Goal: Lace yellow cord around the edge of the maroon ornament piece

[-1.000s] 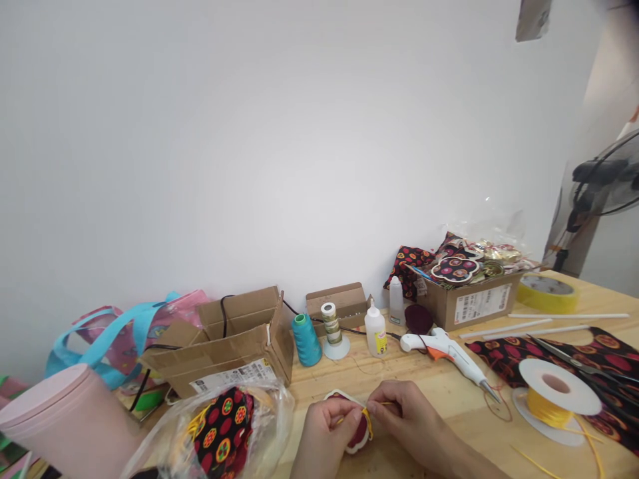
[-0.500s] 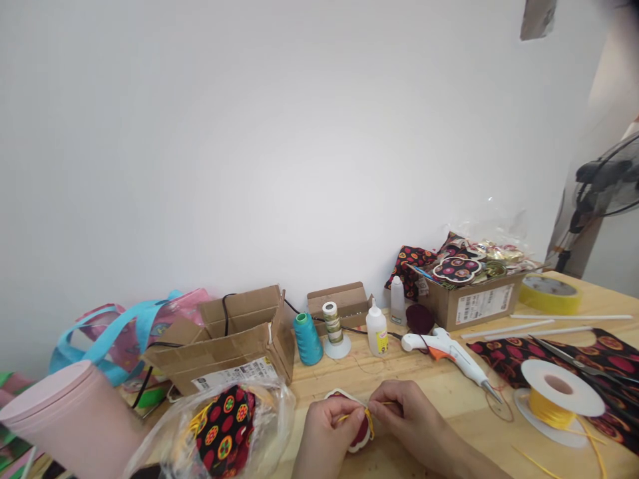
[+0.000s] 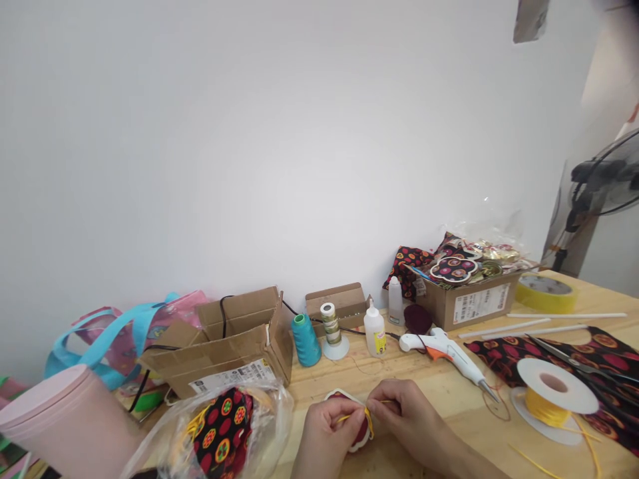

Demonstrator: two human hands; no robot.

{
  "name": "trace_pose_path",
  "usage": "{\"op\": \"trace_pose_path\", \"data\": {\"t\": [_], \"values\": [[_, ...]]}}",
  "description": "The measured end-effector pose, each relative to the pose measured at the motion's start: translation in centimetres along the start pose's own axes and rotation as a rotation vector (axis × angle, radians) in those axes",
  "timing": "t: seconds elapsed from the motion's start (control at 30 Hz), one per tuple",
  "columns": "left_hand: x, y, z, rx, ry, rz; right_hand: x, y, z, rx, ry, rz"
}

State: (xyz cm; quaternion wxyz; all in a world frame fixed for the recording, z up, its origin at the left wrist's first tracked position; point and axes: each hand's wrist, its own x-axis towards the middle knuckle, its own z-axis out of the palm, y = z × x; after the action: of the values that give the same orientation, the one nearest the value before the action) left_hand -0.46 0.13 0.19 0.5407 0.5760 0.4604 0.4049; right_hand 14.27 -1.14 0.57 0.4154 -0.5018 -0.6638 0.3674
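Note:
My left hand point(image 3: 329, 432) pinches a yellow cord point(image 3: 368, 419) between thumb and index finger. It sits over a dark red patch with a white scalloped edge point(image 3: 360, 440), which my fingers partly cover. Just to the right, my right hand point(image 3: 399, 412) pinches the same yellow cord close to the patch's edge. The fingertips of both hands are almost together. Whether the cord is knotted or looped there is too small to tell. A spool of yellow cord point(image 3: 555, 389) stands at the right with a loose end trailing onto the table.
Behind my hands stand a teal thread cone point(image 3: 305, 340), a ribbon roll point(image 3: 330, 326) and a glue bottle point(image 3: 375, 331). A glue gun point(image 3: 452, 352) lies to the right, near scissors point(image 3: 574, 359) on patterned fabric. Cardboard boxes point(image 3: 229, 352), a plastic bag point(image 3: 277, 412) and a pink canister point(image 3: 74, 426) are leftward.
The view has shifted slightly, so the background things appear a little further left. Both hands keep their pinch on the yellow cord, nearly unmoved.

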Motion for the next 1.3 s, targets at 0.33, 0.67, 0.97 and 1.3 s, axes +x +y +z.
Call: {"op": "trace_pose_path", "data": {"t": [0.33,0.67,0.97,1.3], "values": [[0.0,-0.2,-0.1,0.012,-0.001,0.014,0.0,0.0,0.0,-0.067,0.021,-0.051],[0.2,-0.5,-0.2,-0.021,-0.011,-0.04,0.3,0.0,-0.1,0.122,-0.003,0.043],[-0.1,0.3,-0.1,-0.052,0.005,-0.039,0.4,0.1,0.0,0.118,0.011,0.085],[0.1,-0.4,-0.1,0.028,0.05,-0.011,0.4,-0.4,-1.0,0.787,-0.239,0.521]]}}
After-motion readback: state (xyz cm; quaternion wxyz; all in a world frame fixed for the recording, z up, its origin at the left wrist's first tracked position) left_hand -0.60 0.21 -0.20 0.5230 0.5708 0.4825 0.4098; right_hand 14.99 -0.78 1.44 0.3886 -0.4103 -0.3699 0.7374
